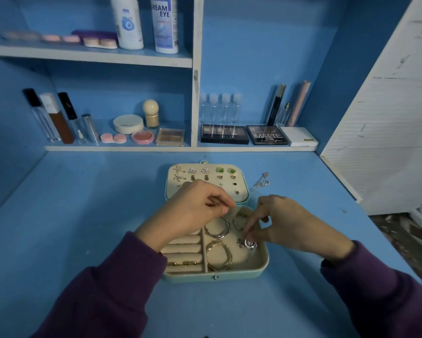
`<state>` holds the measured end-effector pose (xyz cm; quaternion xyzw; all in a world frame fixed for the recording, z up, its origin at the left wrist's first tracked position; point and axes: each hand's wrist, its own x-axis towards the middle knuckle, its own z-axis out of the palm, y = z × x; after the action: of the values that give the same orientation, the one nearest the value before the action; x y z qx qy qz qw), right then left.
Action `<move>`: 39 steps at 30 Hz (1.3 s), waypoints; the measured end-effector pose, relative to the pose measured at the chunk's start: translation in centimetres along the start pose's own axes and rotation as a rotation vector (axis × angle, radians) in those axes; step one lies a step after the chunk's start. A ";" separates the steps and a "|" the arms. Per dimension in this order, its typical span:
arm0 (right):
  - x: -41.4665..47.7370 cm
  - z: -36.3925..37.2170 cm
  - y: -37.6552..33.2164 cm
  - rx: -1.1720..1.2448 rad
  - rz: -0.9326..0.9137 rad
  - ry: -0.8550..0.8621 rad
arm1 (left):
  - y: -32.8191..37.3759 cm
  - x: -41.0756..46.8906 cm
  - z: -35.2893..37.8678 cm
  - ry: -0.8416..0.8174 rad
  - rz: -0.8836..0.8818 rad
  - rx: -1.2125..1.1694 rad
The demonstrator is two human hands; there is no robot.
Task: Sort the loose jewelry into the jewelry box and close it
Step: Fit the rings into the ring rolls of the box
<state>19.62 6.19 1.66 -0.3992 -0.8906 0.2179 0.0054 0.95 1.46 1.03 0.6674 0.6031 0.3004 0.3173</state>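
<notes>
Both hands work over an open jewelry box, purple sleeves reaching in from the bottom corners. Left hand (200, 211) hovers above the box's far left part, fingers curled and thumb pressed to forefinger; whether it holds anything cannot be told. Right hand (285, 223) points down into the box's right compartment, its forefinger and thumb pinching the top of a silver ornament (248, 244) that lies on the cream lining.

Everything sits on a blue desk (83, 215). Behind it, blue and white shelves (119, 148) carry cosmetics, among them a dark palette marked MATTE (267, 135).

At the centre of the desk is the mint-green jewelry box (266, 262), its lid (244, 189) lying open and flat on the far side, with pairs of stud earrings pinned in rows. Gold hoops (219, 256) lie in the near part of the right compartment, with silver hoops (217, 228) just beyond them. Two gold rings (183, 263) sit in the padded rolls on the left.

A loose silver chain piece (261, 182) lies on the desk, just right of the lid.
</notes>
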 end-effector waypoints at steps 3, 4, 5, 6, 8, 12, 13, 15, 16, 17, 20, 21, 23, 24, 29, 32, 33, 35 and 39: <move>0.3 -1.0 0.8 0.192 -0.018 0.033 | -0.2 0.0 0.4 0.063 0.023 -0.074; 0.6 -1.4 1.3 0.265 -0.028 0.073 | -0.2 0.1 0.5 0.091 0.032 -0.083; 1.0 -1.7 2.0 0.320 -0.024 0.121 | -0.3 0.1 0.7 0.118 0.042 -0.094; 1.5 -2.1 2.7 0.363 -0.001 0.175 | -0.3 0.1 0.8 0.144 0.051 -0.111; 2.8 -2.7 4.5 0.418 0.078 0.288 | -0.4 0.1 1.1 0.184 0.065 -0.150; 5.3 -3.0 8.1 0.375 0.235 0.433 | -0.4 0.2 1.5 0.213 0.065 -0.172; 5.8 -2.9 8.7 0.349 0.261 0.438 | -0.4 0.1 1.6 0.214 0.067 -0.172; 6.7 -2.4 9.4 0.302 0.290 0.437 | -0.4 0.1 1.6 0.211 0.065 -0.167; 7.0 -2.1 9.5 0.278 0.294 0.436 | -0.4 0.1 1.6 0.209 0.063 -0.165; 7.3 -1.9 9.5 0.256 0.296 0.435 | -0.4 0.0 1.6 0.209 0.063 -0.165; 8.1 -1.6 9.4 0.225 0.306 0.423 | -0.5 0.1 1.6 0.210 0.061 -0.171; 8.3 -1.5 9.4 0.213 0.313 0.418 | -0.5 0.1 1.6 0.211 0.058 -0.173; 8.7 -1.3 9.4 0.185 0.326 0.421 | -0.5 0.0 1.6 0.211 0.053 -0.172; 8.9 -1.3 9.5 0.179 0.331 0.427 | -0.5 0.1 1.6 0.211 0.052 -0.174; 9.3 -1.3 9.5 0.221 0.358 0.419 | -0.5 0.0 1.5 0.204 0.046 -0.178; 9.2 -1.3 9.2 0.222 0.355 0.421 | -0.5 -0.1 1.5 0.203 0.047 -0.183; 9.1 -1.3 9.1 0.227 0.346 0.436 | -0.5 -0.1 1.4 0.206 0.049 -0.186; 8.6 -1.7 8.5 0.270 0.320 0.486 | -0.5 -0.1 1.4 0.211 0.055 -0.194; 7.2 -2.9 6.6 0.448 0.250 0.605 | -0.5 0.2 1.4 0.230 0.066 -0.208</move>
<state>19.90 16.29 0.51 -0.5396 -0.7237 0.2786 0.3279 1.78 1.60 -0.26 0.6118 0.5788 0.4457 0.3035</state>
